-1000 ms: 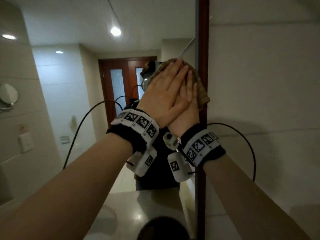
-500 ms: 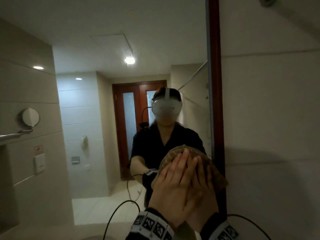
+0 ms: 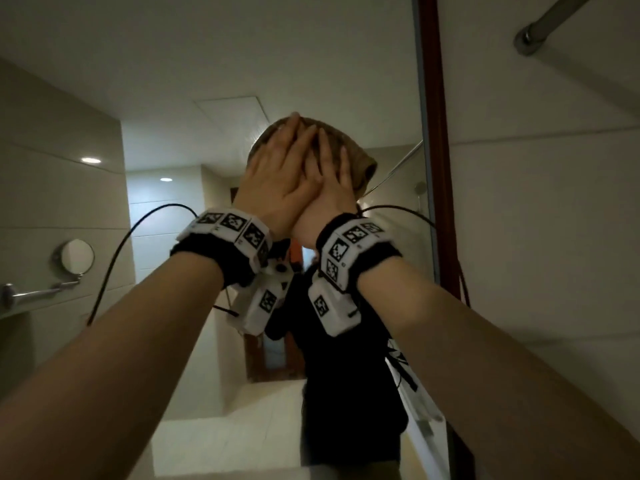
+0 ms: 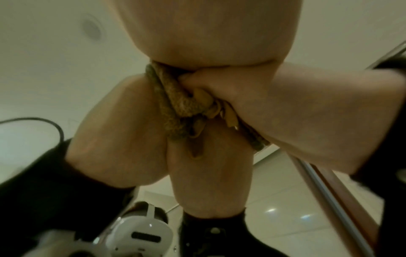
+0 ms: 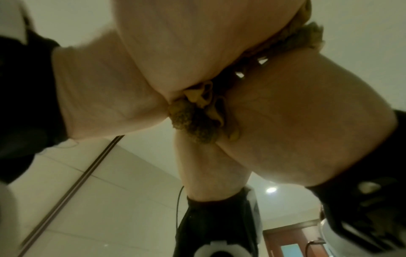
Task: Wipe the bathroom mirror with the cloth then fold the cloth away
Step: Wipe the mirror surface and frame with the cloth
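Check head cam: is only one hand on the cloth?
No, the left hand lies over the right hand, both pressing the cloth flat against the mirror.

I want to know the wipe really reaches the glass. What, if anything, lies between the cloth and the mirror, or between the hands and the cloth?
Nothing visible. The cloth lies flat on the mirror, the right hand presses on it, and the left hand lies over the right.

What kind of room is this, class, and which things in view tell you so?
Most likely a bathroom: a large wall mirror with a wooden frame, tiled walls, and a small round mirror above a metal rail seen in the reflection.
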Demonstrator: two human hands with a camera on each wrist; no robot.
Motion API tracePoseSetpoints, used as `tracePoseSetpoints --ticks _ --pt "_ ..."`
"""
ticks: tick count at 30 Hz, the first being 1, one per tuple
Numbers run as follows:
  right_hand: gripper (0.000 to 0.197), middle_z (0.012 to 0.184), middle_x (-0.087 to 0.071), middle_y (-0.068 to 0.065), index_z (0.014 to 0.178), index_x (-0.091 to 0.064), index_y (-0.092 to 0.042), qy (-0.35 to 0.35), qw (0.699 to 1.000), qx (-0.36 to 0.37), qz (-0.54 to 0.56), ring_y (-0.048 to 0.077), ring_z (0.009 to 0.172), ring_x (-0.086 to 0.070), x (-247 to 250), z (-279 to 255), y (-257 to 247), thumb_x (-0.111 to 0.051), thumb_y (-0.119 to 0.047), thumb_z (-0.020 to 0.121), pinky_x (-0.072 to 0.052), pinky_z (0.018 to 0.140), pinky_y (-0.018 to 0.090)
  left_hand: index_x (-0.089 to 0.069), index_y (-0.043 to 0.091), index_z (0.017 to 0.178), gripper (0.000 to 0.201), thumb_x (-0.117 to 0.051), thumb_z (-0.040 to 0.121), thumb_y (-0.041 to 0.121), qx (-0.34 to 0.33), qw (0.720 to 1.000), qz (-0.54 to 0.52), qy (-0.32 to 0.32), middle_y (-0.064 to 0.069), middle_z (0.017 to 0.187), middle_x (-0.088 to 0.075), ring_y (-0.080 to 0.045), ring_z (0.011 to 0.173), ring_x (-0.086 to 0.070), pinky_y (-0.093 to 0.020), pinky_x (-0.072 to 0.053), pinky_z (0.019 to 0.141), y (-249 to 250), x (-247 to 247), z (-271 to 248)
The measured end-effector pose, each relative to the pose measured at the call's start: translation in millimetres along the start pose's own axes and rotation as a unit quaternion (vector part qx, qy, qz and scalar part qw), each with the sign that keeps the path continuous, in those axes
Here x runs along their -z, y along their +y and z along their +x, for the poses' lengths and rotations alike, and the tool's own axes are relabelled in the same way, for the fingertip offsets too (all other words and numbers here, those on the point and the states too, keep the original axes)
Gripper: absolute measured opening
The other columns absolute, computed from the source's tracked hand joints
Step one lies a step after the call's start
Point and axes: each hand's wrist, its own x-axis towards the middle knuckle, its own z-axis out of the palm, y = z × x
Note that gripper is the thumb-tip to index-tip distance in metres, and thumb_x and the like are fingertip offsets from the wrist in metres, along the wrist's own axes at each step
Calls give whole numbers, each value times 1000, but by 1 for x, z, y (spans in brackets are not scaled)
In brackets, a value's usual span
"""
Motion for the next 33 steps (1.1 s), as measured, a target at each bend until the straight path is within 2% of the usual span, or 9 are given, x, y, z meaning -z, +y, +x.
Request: tracePoseSetpoints --ticks 3,7,13,19,23,25,28,30,33 --pt "82 161 13 5 153 12 -20 23 999 35 -14 30 147 15 -12 -21 -7 -32 -54 93 11 117 49 -14 28 155 65 -35 96 48 27 999 -10 39 4 164 -1 -10 149 -2 -44 -9 121 4 -13 -28" --pt "83 160 17 4 152 15 -21 -5 995 92 29 28 146 19 -32 -71 -18 -31 -56 93 9 118 49 -12 27 155 66 -34 97 47 53 997 -20 44 3 164 3 -11 150 2 -45 -9 121 14 -34 -90" --pt "94 160 16 4 149 21 -21 -27 998 40 43 28 145 18 -54 -111 -38 -40 -58 87 15 115 49 -10 25 156 68 -27 96 52 15 1000 16 -17 0 164 5 -14 150 5 -46 -7 121 16 -41 -127" --pt "88 158 3 7 150 12 -19 -1 994 -96 45 33 145 1 -49 -113 -31 -21 -60 80 8 115 51 -19 25 155 67 -34 95 51 -122 988 72 -58 -2 164 -3 -14 150 -1 -39 -2 122 16 -40 -93" --pt "94 155 29 4 134 42 -22 -44 988 -134 56 28 142 27 -28 -95 2 -23 -66 83 22 113 46 -28 25 152 64 -41 95 50 -162 981 98 -35 -3 162 -15 -18 149 -14 -34 -3 120 31 -43 -49" --pt "101 156 28 7 127 47 -23 -46 987 -149 29 31 143 25 -18 -77 12 -35 -65 84 18 115 48 -30 26 151 62 -39 95 49 -167 980 105 -29 -3 161 -19 -18 148 -17 -34 -6 119 32 -39 -25" --pt "112 158 24 9 143 34 -20 -38 986 -159 13 32 145 21 1 -40 10 -48 -63 79 13 116 50 -30 26 151 62 -33 94 50 -160 981 105 -20 -1 162 -18 -17 147 -19 -37 -11 119 20 -24 6" --pt "104 159 21 9 149 23 -20 -32 990 -140 -5 32 145 20 13 -11 1 -47 -60 82 12 117 50 -27 27 152 63 -32 94 50 -144 985 91 -11 -1 162 -15 -16 148 -16 -36 -10 120 2 -7 25" --pt "98 160 18 7 151 18 -23 -19 996 -89 -13 32 145 19 28 27 -32 -42 -64 85 12 116 50 -21 28 154 66 -28 92 51 -96 993 66 -2 0 163 -9 -15 148 -11 -36 -7 121 -39 28 33"
